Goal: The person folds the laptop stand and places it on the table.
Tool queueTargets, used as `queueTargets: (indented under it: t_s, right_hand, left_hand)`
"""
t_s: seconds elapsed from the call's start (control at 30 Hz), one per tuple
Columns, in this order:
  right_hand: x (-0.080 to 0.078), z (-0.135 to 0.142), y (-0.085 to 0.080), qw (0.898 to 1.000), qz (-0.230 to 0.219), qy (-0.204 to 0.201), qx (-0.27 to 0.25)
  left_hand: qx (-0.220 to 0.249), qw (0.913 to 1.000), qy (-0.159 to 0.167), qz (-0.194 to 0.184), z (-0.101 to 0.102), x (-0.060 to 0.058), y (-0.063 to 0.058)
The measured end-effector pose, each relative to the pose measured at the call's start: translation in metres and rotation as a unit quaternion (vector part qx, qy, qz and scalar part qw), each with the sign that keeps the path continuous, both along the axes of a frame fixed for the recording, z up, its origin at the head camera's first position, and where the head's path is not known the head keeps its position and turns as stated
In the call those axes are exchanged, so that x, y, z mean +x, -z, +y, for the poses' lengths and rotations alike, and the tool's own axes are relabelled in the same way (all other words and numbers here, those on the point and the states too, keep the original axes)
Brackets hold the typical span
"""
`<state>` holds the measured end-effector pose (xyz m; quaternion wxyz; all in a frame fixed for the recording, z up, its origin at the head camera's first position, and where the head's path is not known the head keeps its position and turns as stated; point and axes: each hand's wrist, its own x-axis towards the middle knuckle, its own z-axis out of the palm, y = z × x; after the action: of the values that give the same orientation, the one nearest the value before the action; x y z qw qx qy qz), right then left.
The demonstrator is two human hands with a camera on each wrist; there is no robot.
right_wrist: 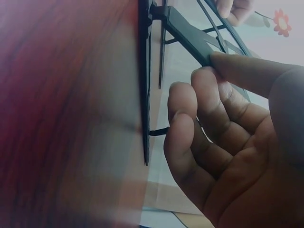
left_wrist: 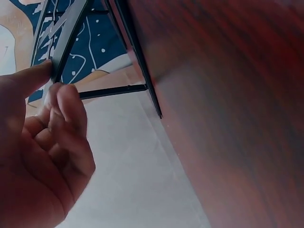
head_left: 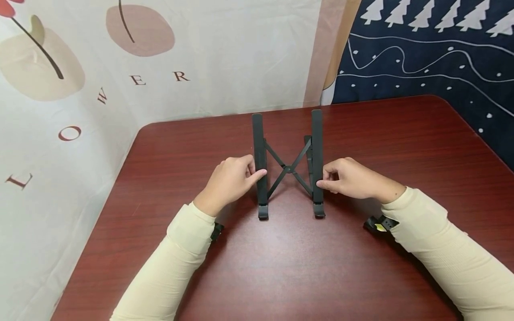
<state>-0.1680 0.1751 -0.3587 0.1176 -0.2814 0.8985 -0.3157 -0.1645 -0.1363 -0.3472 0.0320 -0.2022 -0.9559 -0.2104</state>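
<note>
A black folding laptop stand (head_left: 288, 170) stands unfolded on the table, its two long side bars joined by an X of thin struts. My left hand (head_left: 233, 179) pinches the left bar between thumb and curled fingers. On the other side, my right hand (head_left: 350, 178) grips the right bar the same way, thumb on top. The left wrist view shows the left hand (left_wrist: 52, 137) holding the sloping upper bar (left_wrist: 71, 33), above a lower bar resting on the tabletop. In the right wrist view, the right hand (right_wrist: 232, 128) pinches the upper bar (right_wrist: 190, 38) near its middle.
The reddish-brown wooden table (head_left: 281, 276) fills most of the head view. Behind it hangs a pale cloth (head_left: 241, 53) with printed letters, and a dark blue cloth (head_left: 421, 62) with white trees at the back right. A black strap (head_left: 381, 224) is on the right wrist.
</note>
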Motion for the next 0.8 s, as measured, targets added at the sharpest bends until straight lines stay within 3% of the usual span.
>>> queueTargets:
  t_s: [0.13, 0.4, 0.53, 0.8]
  right_hand:
    - [-0.0015, 0.0002, 0.0011, 1.0, 0.003, -0.007, 0.002]
    - [0.0002, 0.0006, -0.0028, 1.0, -0.013, -0.003, 0.026]
    - [0.0004, 0.0005, -0.0026, 0.999, -0.035, -0.003, 0.022]
    - [-0.0003, 0.0002, -0.0002, 0.999, -0.037, 0.0, 0.016]
  left_hand:
    - [-0.039, 0.999, -0.019, -0.014, -0.0013, 0.0009, -0.0009]
    - [-0.075, 0.9954, -0.001, -0.06, -0.0002, 0.0001, -0.001]
    - [-0.074, 0.9944, 0.012, -0.075, -0.0003, -0.0011, 0.001]
    - [-0.038, 0.9927, 0.023, -0.112, -0.001, -0.0007, -0.0003]
